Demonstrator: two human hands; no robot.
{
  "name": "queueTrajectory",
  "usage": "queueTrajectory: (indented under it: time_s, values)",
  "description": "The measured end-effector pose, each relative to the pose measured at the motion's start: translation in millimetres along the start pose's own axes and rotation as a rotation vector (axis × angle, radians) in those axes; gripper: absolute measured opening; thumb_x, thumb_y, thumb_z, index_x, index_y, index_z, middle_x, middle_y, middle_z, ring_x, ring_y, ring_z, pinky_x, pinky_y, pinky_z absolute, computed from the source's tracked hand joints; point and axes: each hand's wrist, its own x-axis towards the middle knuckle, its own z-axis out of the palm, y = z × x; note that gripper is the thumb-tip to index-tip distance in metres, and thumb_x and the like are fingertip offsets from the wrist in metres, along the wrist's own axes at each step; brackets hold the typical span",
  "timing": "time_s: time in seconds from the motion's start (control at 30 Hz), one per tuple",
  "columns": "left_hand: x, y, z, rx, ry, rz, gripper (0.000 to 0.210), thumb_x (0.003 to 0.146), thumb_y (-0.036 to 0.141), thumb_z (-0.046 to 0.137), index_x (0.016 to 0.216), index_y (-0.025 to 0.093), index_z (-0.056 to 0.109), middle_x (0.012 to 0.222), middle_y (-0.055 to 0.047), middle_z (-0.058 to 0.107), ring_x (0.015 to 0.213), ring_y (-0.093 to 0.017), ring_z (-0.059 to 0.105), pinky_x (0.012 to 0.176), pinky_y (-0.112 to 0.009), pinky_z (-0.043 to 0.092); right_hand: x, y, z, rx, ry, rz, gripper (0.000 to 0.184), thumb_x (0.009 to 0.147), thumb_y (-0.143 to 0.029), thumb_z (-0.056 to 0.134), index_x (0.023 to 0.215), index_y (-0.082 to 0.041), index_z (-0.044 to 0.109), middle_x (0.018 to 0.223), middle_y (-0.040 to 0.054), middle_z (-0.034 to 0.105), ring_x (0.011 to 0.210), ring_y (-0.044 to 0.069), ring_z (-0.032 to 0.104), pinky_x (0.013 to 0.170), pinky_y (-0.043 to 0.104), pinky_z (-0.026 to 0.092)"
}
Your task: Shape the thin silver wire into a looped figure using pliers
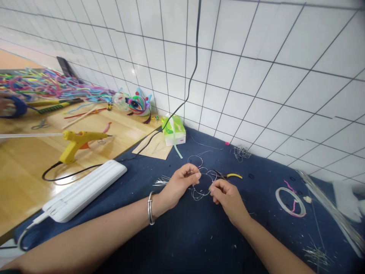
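Between my two hands is a thin wire frame (199,196) bent into several round loops, with small pink bits along it. My left hand (182,184), with a silver bangle at the wrist, pinches the frame's left side between thumb and fingers. On the other side, my right hand (226,196) is closed, its thumb and forefinger gripping the wire. Just behind the frame lie pliers with yellow handles (234,176), their jaws partly covered by the wire. A bundle of short cut wires (162,181) rests left of my left hand.
A yellow glue gun (76,142) and a white power strip (88,190) are at left. A tissue pack (174,131) stands near the tiled wall; a black cable (188,89) hangs in front. Right are a tape roll (290,201) and long wires (332,213).
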Motion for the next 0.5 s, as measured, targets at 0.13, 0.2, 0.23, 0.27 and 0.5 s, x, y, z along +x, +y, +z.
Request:
queueTrajectory:
  time_s: [0.13, 0.2, 0.23, 0.27, 0.5]
  values:
    - [5.0, 2.0, -6.9, -0.015, -0.075, -0.023, 0.015, 0.073, 0.025, 0.062, 0.082, 0.015, 0.055, 0.074, 0.001, 0.052, 0.065, -0.008, 0.049, 0.064, -0.022, 0.038, 1.1, -2.4, -3.1, -0.109, -0.036, -0.046, 0.014, 0.081, -0.031, 0.046, 0.074, -0.019, 0.052, 0.058, -0.0042, 0.048, 0.053, 0.009, 0.046, 0.053, 0.021, 0.037]
    - [6.1, 1.5, -8.1, 0.012, -0.095, -0.041, 0.015, 0.073, 0.025, 0.062, 0.083, 0.014, 0.056, 0.074, 0.001, 0.053, 0.062, -0.008, 0.048, 0.062, -0.022, 0.038, 0.7, -4.7, -3.0, -0.197, -0.047, -0.091, 0.015, 0.081, -0.029, 0.045, 0.072, -0.019, 0.052, 0.059, -0.0039, 0.048, 0.056, 0.01, 0.046, 0.055, 0.022, 0.037]
    - [6.4, 1.0, -8.2, 0.033, -0.099, -0.049, 0.015, 0.074, 0.026, 0.061, 0.082, 0.014, 0.057, 0.073, 0.001, 0.053, 0.061, -0.007, 0.048, 0.061, -0.022, 0.038, 0.4, -5.6, -2.7, -0.243, -0.046, -0.117, 0.014, 0.081, -0.028, 0.045, 0.072, -0.019, 0.052, 0.06, -0.0035, 0.048, 0.057, 0.01, 0.046, 0.056, 0.022, 0.036]
    - [6.7, 0.5, -8.1, 0.056, -0.101, -0.057, 0.015, 0.074, 0.026, 0.061, 0.081, 0.014, 0.058, 0.072, 0.001, 0.054, 0.06, -0.007, 0.047, 0.061, -0.022, 0.038, 0.1, -6.4, -2.4, -0.286, -0.043, -0.145, 0.014, 0.081, -0.026, 0.045, 0.071, -0.019, 0.052, 0.062, -0.0031, 0.049, 0.059, 0.01, 0.047, 0.058, 0.022, 0.036]
    - [6.7, -0.9, -10.0, 0.159, -0.136, -0.053, 0.013, 0.075, 0.025, 0.059, 0.078, 0.013, 0.06, 0.066, 0.001, 0.055, 0.059, -0.008, 0.049, 0.06, -0.022, 0.038, -0.1, -7.8, -2.9, -0.392, -0.045, -0.223, 0.013, 0.08, -0.021, 0.045, 0.069, -0.018, 0.051, 0.065, -0.0026, 0.048, 0.064, 0.011, 0.045, 0.061, 0.022, 0.034]
